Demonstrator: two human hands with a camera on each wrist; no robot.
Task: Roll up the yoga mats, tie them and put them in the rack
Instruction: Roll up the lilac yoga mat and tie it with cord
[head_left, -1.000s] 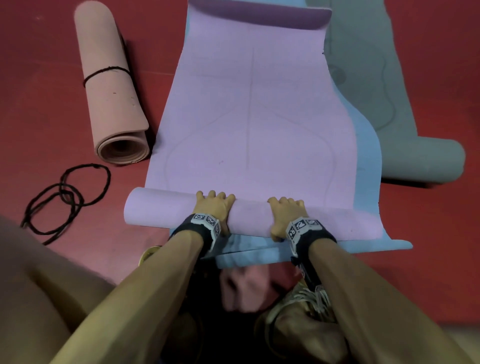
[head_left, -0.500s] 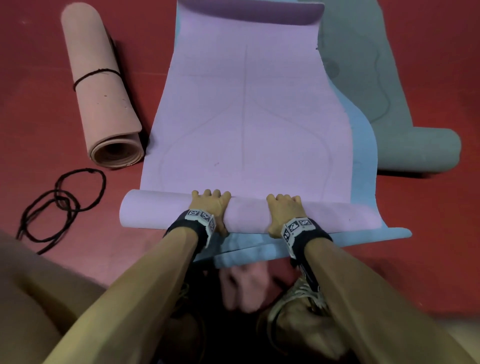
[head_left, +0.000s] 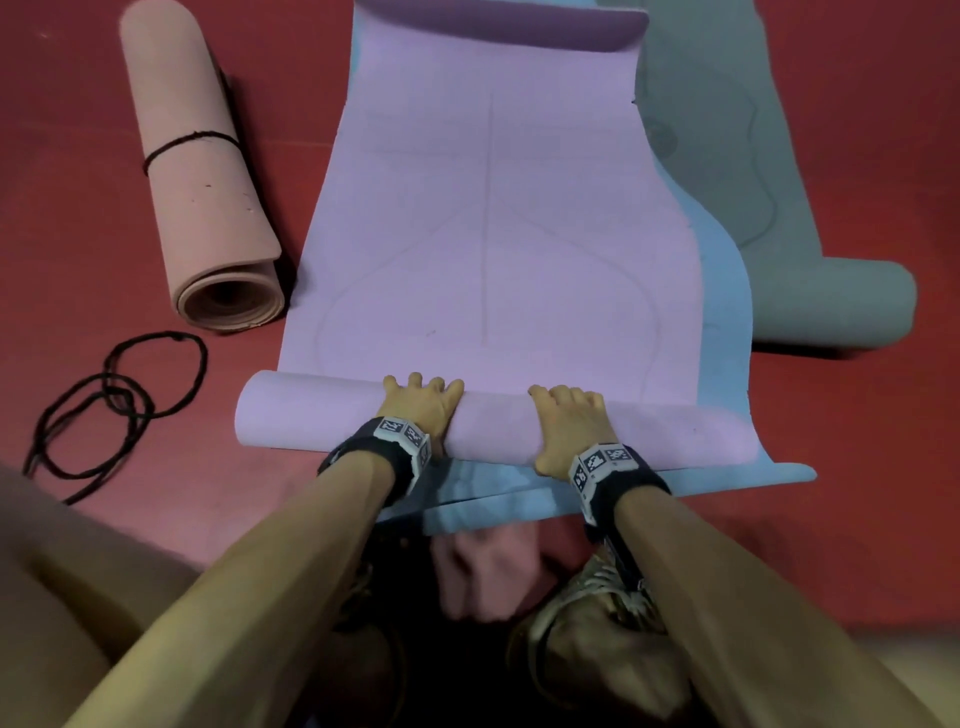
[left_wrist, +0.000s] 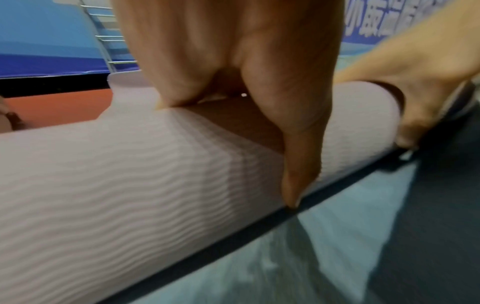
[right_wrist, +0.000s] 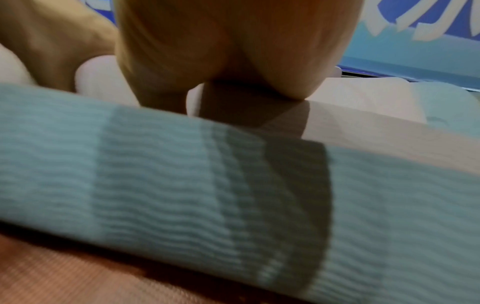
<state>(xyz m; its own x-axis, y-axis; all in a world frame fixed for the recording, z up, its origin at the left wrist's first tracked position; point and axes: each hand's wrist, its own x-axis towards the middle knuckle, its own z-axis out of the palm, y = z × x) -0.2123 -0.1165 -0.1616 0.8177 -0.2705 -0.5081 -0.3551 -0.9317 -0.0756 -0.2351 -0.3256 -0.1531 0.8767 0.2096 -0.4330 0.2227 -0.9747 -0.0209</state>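
Note:
A lilac yoga mat (head_left: 488, 208) lies flat on a light blue mat (head_left: 727, 291), with its near end wound into a roll (head_left: 493, 421). Both hands sit on that roll. My left hand (head_left: 423, 408) drapes its fingers over the top, and its thumb (left_wrist: 298, 164) runs down the near side of the roll (left_wrist: 130, 185). My right hand (head_left: 569, 426) grips the roll the same way a little to the right. In the right wrist view the blue mat's edge (right_wrist: 155, 174) fills the foreground below the lilac roll (right_wrist: 376, 123).
A pink rolled mat (head_left: 202, 171) tied with a black cord lies on the left of the red floor. A loose black cord (head_left: 119, 400) lies nearer me. A grey-green mat (head_left: 753, 156) with a rolled end (head_left: 831, 306) lies right. My shoes (head_left: 587, 613) are below the mats.
Both hands have pushed the lilac roll a little farther away along the mat. Their hold on it looks the same.

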